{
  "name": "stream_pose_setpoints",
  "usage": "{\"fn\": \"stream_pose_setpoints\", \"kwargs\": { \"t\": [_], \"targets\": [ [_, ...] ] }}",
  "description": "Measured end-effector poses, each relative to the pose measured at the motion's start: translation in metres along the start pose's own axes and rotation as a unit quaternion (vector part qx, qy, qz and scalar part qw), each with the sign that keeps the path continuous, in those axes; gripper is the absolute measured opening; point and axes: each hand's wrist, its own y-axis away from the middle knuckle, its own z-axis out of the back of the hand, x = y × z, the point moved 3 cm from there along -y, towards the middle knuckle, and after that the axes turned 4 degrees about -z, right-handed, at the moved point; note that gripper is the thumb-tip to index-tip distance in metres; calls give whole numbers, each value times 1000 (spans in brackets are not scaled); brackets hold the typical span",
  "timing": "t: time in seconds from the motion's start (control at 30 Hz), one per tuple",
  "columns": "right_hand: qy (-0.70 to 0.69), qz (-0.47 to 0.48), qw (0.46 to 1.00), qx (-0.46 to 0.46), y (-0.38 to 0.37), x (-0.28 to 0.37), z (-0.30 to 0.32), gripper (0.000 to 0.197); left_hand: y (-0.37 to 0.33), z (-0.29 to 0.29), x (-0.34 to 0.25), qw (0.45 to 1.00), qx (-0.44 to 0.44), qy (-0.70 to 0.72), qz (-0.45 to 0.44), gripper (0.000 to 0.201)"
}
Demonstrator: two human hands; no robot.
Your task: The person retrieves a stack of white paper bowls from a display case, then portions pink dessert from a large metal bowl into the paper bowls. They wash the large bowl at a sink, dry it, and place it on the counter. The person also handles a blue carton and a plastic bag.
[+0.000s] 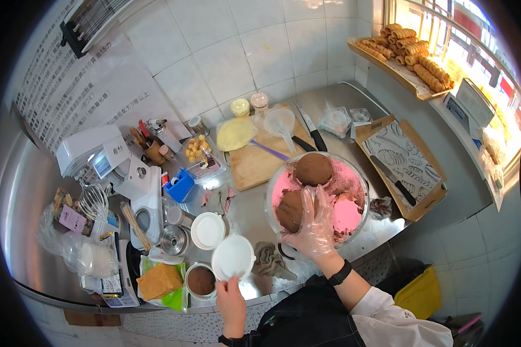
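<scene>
- The right hand [314,234], in a clear plastic glove, reaches into the large clear bowl [367,194]. Its fingers are extended and loosely parted, against the side of a brown dusted dome [290,210] — whether they grip it I cannot tell.
- A second brown dome [314,169] sits in the same bowl, just beyond the fingertips, with pink powder [349,172] around it and a bright pink mound [346,215] to the right.
- The left hand [231,296] is bare, its fingers closed on the near edge of a white round lid [233,257].
- Just left of that lid stands a white tub with brown powder [201,281] inside; beyond it is another white round container [208,231].
- A wooden board [253,168] lies on the steel bench [249,205], behind and left of the bowl — a purple spatula [270,151] rests across it.
- To the bowl's right, a black-handled knife [404,192] lies in a paper-lined tray [427,161].
- A blue tape dispenser [179,187] stands left of the board, near a white mixer [142,179].
</scene>
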Motion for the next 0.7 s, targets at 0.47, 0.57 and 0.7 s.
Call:
{"fn": "stream_pose_setpoints", "kwargs": {
  "t": [0.47,0.57,0.7],
  "targets": [
    [-29,-13,999,1,-24,5,-2,120,44,-34,41,989,78,26,-125,27],
    [-103,-31,994,-7,-28,-6,3,125,32,-27,43,986,34,20,-163,26],
    [-246,-4,969,-8,-24,-9,9,131,14,-33,38,982,48,40,-178,26]
  ]
}}
